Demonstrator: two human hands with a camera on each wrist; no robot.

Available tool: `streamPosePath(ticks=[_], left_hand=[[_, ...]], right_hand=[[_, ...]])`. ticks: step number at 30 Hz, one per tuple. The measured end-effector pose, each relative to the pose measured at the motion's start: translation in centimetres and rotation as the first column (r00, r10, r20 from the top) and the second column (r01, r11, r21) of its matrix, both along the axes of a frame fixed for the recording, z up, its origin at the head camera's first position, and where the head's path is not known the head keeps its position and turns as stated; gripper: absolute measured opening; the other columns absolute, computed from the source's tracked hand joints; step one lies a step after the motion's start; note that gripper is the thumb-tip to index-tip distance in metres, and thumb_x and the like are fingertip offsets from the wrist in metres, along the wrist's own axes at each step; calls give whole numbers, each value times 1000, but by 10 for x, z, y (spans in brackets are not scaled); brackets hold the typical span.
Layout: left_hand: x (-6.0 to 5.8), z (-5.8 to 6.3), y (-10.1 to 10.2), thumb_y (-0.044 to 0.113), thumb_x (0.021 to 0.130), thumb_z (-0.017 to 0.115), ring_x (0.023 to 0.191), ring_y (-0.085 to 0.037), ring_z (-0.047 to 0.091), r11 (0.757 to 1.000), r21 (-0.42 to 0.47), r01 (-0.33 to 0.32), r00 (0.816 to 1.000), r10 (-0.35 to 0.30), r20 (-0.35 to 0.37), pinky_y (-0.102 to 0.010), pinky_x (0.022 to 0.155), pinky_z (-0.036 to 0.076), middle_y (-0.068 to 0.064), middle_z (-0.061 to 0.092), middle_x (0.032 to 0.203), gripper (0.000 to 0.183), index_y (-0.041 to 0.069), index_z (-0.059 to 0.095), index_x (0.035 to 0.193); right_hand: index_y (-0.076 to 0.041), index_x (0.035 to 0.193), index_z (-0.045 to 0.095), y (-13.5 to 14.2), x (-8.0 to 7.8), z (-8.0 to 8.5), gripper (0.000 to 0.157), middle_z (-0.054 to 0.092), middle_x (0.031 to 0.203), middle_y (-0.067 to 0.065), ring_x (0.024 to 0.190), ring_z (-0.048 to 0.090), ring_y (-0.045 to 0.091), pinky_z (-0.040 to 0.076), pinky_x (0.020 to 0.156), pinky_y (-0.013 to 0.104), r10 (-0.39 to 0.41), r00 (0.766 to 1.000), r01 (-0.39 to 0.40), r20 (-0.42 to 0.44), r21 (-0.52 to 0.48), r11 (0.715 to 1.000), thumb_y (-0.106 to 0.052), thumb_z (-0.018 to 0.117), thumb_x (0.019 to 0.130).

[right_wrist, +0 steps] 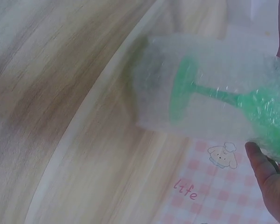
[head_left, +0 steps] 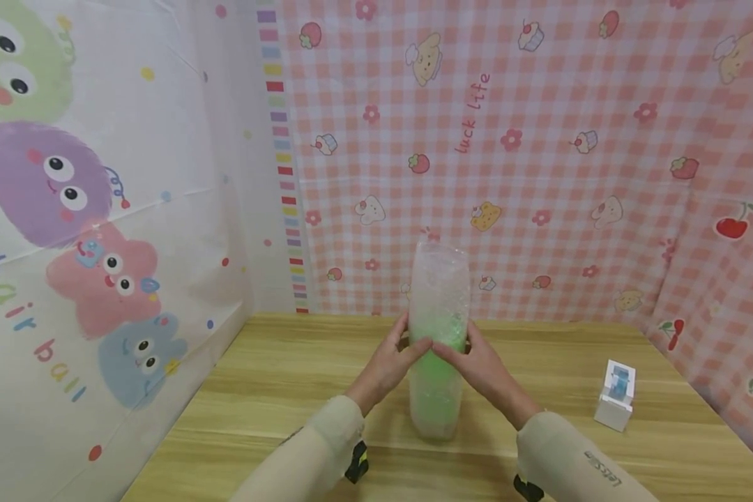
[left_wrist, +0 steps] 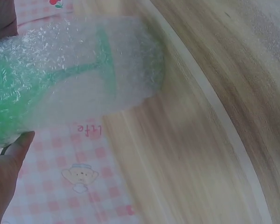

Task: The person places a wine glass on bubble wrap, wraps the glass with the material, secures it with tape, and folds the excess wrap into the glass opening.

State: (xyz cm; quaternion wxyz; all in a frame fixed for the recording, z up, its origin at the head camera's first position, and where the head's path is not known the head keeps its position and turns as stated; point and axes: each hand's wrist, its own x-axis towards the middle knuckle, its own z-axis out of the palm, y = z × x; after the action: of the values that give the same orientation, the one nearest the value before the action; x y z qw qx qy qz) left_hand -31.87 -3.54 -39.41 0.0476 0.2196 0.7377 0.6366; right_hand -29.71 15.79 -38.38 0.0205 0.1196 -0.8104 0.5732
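A green stemmed goblet [right_wrist: 224,95] stands upright inside a clear bubble wrap sleeve [head_left: 438,279] at the middle of the table. Its round foot and thin stem show through the wrap in both wrist views. From the left side my left hand [head_left: 392,359] grips the wrapped goblet, thumb across the front. Opposite it, my right hand [head_left: 480,362] holds the other side the same way, and the two thumb tips nearly meet. The fingers behind the wrap are mostly hidden. Whether the sleeve's bottom touches the table, I cannot tell.
At the right of the wooden table [head_left: 276,376] stands a small white box [head_left: 615,411] with a blue item [head_left: 620,382] in its top. A pink checked cloth [head_left: 539,174] hangs behind, and a white cartoon-print cloth [head_left: 194,125] hangs at the left.
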Motion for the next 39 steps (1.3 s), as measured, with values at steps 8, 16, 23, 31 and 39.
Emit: streamPosePath(ticks=[8,16,23,31,39], left_hand=[[2,3,1,47,96,61,138,-31,39,999,37,-11,1000,11,-5,-53,106,39,-2,34,154,67,33,30,154],[5,5,4,40,97,64,127,-27,49,995,89,-52,998,54,-26,-47,99,47,-2,48,141,56,26,43,147],[7,6,5,36,97,64,117,-24,56,991,106,-85,995,90,-46,-42,93,51,-4,55,134,50,21,49,143],[6,6,7,34,98,64,108,-19,59,986,99,-137,985,146,-92,-37,88,51,-5,62,126,44,17,55,137],[6,7,11,30,97,66,89,-12,59,975,103,-195,970,207,-126,-29,76,51,-7,68,107,35,10,63,126]], right_hand=[[-19,153,29,-4,2,0,74,49,143,14,125,53,31,48,98,50,-31,999,30,-23,-14,999,-49,63,95],[-13,142,43,-9,2,-2,65,59,130,12,113,59,26,51,94,43,-107,993,107,-51,-12,994,-51,64,94],[-11,132,50,-12,3,-2,57,65,120,11,104,63,22,52,87,37,-133,988,132,-75,-20,991,-50,64,94],[-11,132,52,-15,5,1,58,66,119,10,103,63,21,52,87,36,-175,979,174,-100,-13,985,-53,63,93],[-14,134,50,-17,7,4,63,64,126,8,112,61,22,51,93,41,-190,977,188,-100,-25,982,-57,64,91]])
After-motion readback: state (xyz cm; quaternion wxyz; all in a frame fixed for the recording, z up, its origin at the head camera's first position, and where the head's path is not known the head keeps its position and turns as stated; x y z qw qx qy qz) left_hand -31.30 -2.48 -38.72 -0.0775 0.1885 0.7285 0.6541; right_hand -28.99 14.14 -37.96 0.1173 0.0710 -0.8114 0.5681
